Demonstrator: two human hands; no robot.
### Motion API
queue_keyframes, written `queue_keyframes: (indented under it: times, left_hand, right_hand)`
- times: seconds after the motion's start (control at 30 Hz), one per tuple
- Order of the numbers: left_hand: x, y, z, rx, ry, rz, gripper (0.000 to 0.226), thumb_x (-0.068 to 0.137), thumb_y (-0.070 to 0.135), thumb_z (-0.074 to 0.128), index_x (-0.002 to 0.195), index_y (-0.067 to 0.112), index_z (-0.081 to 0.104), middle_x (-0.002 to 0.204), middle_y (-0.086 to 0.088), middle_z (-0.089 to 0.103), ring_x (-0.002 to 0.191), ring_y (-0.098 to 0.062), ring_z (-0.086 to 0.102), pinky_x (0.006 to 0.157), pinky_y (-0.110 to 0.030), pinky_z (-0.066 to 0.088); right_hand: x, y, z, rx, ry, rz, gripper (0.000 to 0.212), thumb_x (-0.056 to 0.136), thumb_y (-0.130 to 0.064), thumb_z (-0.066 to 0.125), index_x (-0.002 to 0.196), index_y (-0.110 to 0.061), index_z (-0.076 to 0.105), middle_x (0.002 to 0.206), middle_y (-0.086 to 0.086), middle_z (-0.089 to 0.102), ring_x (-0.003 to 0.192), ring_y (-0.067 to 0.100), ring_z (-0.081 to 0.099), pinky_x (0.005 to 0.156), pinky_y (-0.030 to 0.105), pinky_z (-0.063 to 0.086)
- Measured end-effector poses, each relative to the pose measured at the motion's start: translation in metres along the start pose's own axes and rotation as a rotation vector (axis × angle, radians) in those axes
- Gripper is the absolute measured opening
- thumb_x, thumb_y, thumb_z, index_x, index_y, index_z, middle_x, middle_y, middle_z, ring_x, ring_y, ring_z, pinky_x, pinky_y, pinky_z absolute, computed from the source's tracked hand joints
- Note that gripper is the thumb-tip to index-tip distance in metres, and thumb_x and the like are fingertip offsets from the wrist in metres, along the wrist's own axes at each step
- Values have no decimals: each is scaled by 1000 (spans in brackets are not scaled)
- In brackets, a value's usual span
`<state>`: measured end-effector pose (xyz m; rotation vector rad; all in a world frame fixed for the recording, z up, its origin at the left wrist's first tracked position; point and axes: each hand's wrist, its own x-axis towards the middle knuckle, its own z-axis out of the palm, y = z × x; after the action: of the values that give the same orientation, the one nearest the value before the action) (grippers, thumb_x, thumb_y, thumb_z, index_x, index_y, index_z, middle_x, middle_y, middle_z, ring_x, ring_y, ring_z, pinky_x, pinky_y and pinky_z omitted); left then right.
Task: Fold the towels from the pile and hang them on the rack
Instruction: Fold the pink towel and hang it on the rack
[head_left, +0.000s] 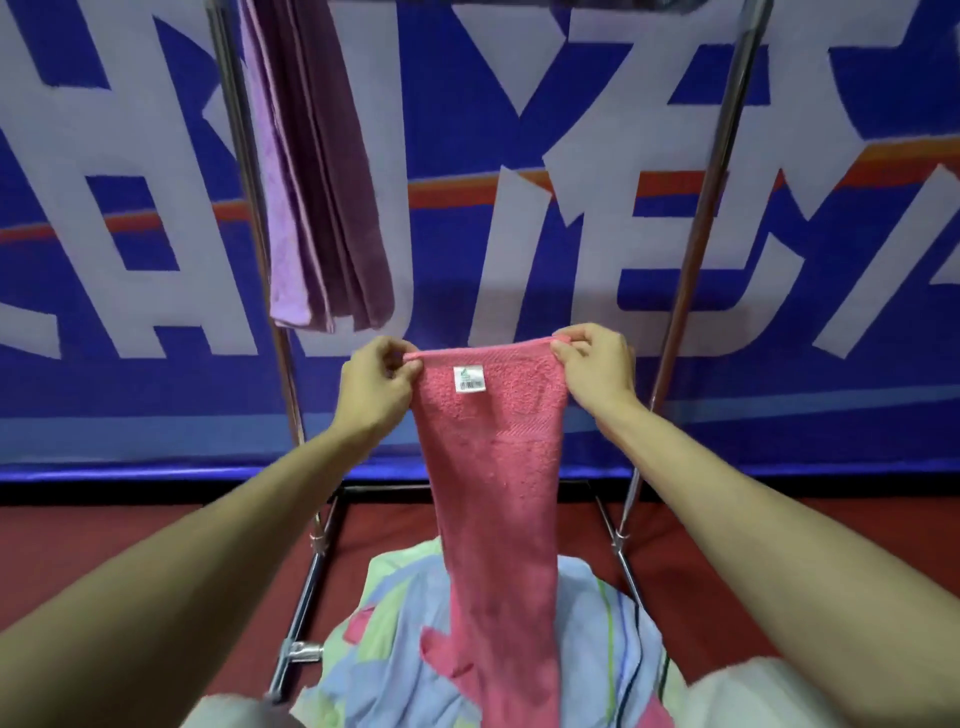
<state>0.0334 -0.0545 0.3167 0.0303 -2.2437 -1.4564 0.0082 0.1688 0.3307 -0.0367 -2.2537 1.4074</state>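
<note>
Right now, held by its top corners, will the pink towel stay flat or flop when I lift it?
Probably floppy: the pink towel hangs limp and narrows below where the left hand and right hand pinch its top edge. Likely light, since fingertip pinches carry it. Its lower end meets the pile, so it may drag.

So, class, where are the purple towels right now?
Head view, upper left: the purple towels hang on the rack, at its left end, above the held pink towel.

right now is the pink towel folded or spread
Hanging as one long strip: left hand and right hand pinch the pink towel by its top corners. Doubled widthways? Cannot tell.
</note>
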Motion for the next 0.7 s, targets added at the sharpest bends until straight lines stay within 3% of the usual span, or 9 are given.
queue_keyframes:
  times: [0.17, 0.27, 0.33, 0.47, 0.6, 0.7]
  left_hand:
    - [-24, -56, 34, 84, -26, -152, 14, 90, 11, 61, 98, 8, 72, 82, -1, 69, 78, -18, 66, 80, -33, 55]
    - [-47, -83, 48, 50, -64, -280, 9, 89, 12, 61, 88, 13, 70, 78, -4, 69, 73, -21, 63, 77, -39, 58]
    - [-56, -88, 54, -30, -82, -382, 17, 91, 9, 59, 77, 15, 67, 69, -5, 64, 66, -19, 58, 68, -36, 59]
    - [-61, -73, 59, -393, -163, -577, 23, 95, 4, 53, 73, 5, 62, 54, -4, 59, 43, -10, 57, 44, -20, 51]
    - [-67, -63, 57, -500, -296, -629, 9, 93, 8, 59, 89, 4, 67, 72, -9, 53, 43, -8, 52, 54, -20, 53]
    - [-70, -62, 61, -618, -275, -674, 11, 92, 5, 59, 84, 3, 67, 72, -5, 45, 48, -10, 41, 55, -20, 48]
  right_hand:
    - [-24, 63, 21, -112, -82, 92, 11, 88, -13, 63, 92, -14, 74, 88, 6, 74, 89, 19, 66, 76, 21, 43]
    - [-41, 91, 28, -173, -134, 148, 13, 88, -13, 62, 91, -11, 74, 91, 10, 74, 93, 25, 66, 76, 24, 41]
    - [-42, 98, 33, -188, -147, 190, 14, 87, -14, 62, 91, -12, 75, 93, 9, 74, 96, 23, 64, 80, 24, 42]
    - [-38, 101, 40, 48, -192, 393, 15, 83, -9, 62, 73, -16, 72, 79, 6, 69, 80, 22, 66, 74, 37, 59]
    - [-50, 96, 38, 221, -393, 504, 17, 88, 0, 58, 77, -9, 66, 80, 15, 62, 72, 20, 60, 66, 31, 59]
    - [-58, 88, 38, 261, -459, 488, 14, 90, 2, 57, 82, -5, 66, 69, 10, 55, 59, 12, 51, 54, 20, 56]
